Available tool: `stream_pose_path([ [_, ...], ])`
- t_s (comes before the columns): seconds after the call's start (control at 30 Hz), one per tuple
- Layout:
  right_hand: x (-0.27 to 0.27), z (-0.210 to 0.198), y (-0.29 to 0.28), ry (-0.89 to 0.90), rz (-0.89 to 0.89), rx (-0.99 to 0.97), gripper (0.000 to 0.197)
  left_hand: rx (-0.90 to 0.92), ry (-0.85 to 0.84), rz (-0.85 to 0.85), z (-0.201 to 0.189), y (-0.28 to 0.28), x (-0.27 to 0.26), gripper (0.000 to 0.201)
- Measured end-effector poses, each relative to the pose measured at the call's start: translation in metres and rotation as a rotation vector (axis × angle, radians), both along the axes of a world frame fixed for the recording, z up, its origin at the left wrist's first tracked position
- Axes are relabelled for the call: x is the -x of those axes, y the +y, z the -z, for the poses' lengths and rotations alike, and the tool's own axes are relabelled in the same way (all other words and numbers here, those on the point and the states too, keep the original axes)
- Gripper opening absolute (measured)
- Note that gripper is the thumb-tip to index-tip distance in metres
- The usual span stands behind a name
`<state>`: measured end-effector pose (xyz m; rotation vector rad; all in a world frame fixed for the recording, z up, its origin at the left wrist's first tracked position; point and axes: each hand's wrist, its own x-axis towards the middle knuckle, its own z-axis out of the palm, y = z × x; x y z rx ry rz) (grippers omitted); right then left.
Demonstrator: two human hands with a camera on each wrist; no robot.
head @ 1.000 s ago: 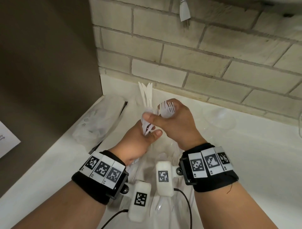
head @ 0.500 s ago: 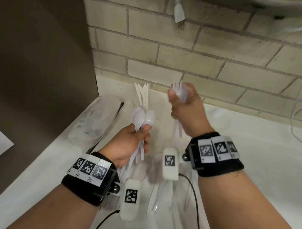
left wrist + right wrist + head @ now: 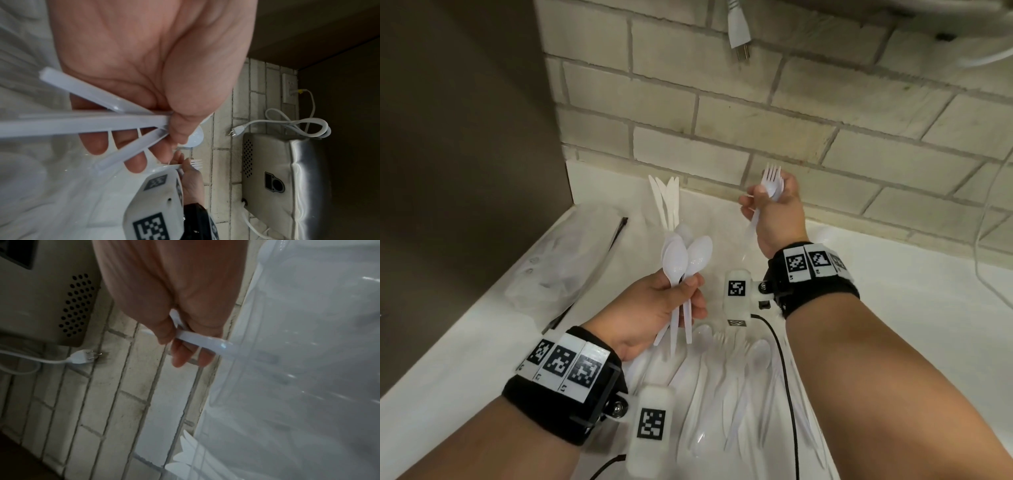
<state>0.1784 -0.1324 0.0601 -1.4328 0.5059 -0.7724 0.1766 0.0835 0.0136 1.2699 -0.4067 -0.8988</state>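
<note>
My left hand (image 3: 654, 308) grips a bunch of white plastic spoons (image 3: 681, 257) by their handles, bowls pointing up; in the left wrist view the handles (image 3: 86, 125) fan out from under the thumb. My right hand (image 3: 774, 212) is raised near the brick wall and pinches white plastic forks (image 3: 772, 181), tines up; their handle (image 3: 203, 339) shows in the right wrist view. A few white plastic knives (image 3: 667, 198) stand upright behind the spoons, near the wall. More white cutlery (image 3: 726, 394) lies loose on the counter below my hands.
A white counter (image 3: 911, 342) runs along a pale brick wall (image 3: 756, 130). A dark panel (image 3: 455, 137) closes the left side. A clear plastic bag (image 3: 565, 260) lies at the left. A metal appliance (image 3: 287, 183) hangs on the wall with a loose white plug (image 3: 738, 31).
My hands have come apart: the right hand drew the forks out of the bunch and rose to the right toward the wall. The left hand keeps the spoons.
</note>
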Motion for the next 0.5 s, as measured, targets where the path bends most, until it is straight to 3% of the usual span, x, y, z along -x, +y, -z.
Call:
stream_pose_path([
  [0.17,-0.003,0.004,-0.012,0.132,-0.001,-0.002,0.009,-0.005,0.024,0.010,-0.001,-0.001,0.002,0.013],
  [0.37,0.009,-0.017,-0.018,0.152,0.030,0.065,0.026,0.009,0.055,-0.010,-0.005,-0.003,0.005,0.013],
  [0.5,0.032,-0.036,-0.010,0.069,0.047,0.122,0.025,0.034,0.066,-0.001,-0.009,-0.004,0.008,0.015],
])
